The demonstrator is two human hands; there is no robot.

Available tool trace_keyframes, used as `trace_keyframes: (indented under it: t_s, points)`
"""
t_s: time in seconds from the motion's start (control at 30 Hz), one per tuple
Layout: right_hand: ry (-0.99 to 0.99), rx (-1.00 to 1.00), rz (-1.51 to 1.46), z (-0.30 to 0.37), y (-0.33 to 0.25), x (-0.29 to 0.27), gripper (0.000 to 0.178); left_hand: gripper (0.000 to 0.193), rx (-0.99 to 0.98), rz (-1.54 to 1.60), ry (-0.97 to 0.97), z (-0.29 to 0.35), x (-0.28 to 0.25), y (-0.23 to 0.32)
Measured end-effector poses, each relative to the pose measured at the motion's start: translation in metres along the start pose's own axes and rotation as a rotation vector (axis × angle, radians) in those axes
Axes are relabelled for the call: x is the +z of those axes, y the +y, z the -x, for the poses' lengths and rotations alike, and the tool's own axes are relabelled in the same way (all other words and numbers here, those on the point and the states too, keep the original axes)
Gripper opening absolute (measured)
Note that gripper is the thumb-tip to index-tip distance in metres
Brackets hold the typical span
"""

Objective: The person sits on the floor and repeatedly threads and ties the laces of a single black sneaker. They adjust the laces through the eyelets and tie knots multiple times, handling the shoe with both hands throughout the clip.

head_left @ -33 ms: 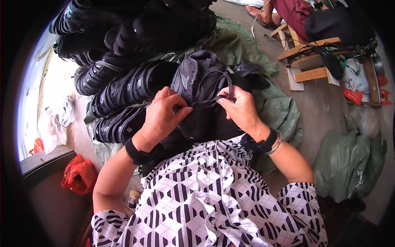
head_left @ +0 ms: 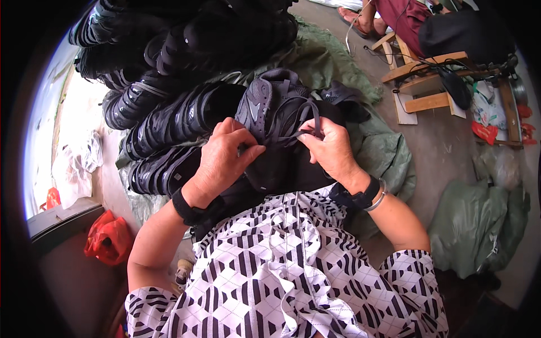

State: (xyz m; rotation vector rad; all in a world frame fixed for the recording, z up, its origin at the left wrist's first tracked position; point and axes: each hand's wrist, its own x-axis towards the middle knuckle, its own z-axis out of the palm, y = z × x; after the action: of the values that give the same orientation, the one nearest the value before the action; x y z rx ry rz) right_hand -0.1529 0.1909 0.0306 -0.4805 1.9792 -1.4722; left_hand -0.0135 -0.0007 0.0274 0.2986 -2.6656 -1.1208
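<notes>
A dark grey shoe upper (head_left: pixel 256 104) with a pale mark on its side lies before me on black material over my lap. Its dark shoelace (head_left: pixel 315 112) runs through the eyelets and stands up in a loop on the right. My right hand (head_left: pixel 329 147) pinches this lace between thumb and fingers. At the upper's near left edge, my left hand (head_left: pixel 225 155) is closed, fingers curled and thumb pointing right. Whatever its fingertips hold is hidden.
Stacked dark shoe uppers (head_left: pixel 169 118) fill the left and far left. Green sheeting (head_left: pixel 377 152) spreads beneath. On the right are a wooden frame (head_left: pixel 428 104) and a green sack (head_left: pixel 468 225); a red plastic bag (head_left: pixel 108 239) sits lower left. Another person's foot (head_left: pixel 360 25) shows at far right.
</notes>
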Motion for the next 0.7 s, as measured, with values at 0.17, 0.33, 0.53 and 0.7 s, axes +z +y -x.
trace_keyframes:
  t_s: [0.17,0.33,0.53,0.7]
  points:
    - [-0.040,0.199,-0.439,0.004,-0.003,0.001,0.008,0.012,0.105,0.163,0.028,0.002,0.002,-0.003]
    - [-0.199,0.287,-0.455,0.005,0.001,-0.002,0.011,0.011,-0.249,0.474,-0.145,-0.001,0.007,0.000]
    - [-0.398,0.362,-0.277,0.008,0.004,-0.024,0.021,0.012,-0.371,0.854,-0.264,-0.001,0.000,-0.024]
    - [-0.383,0.220,0.004,0.020,-0.009,-0.019,0.015,0.014,-0.219,0.525,-0.223,-0.002,0.004,-0.018]
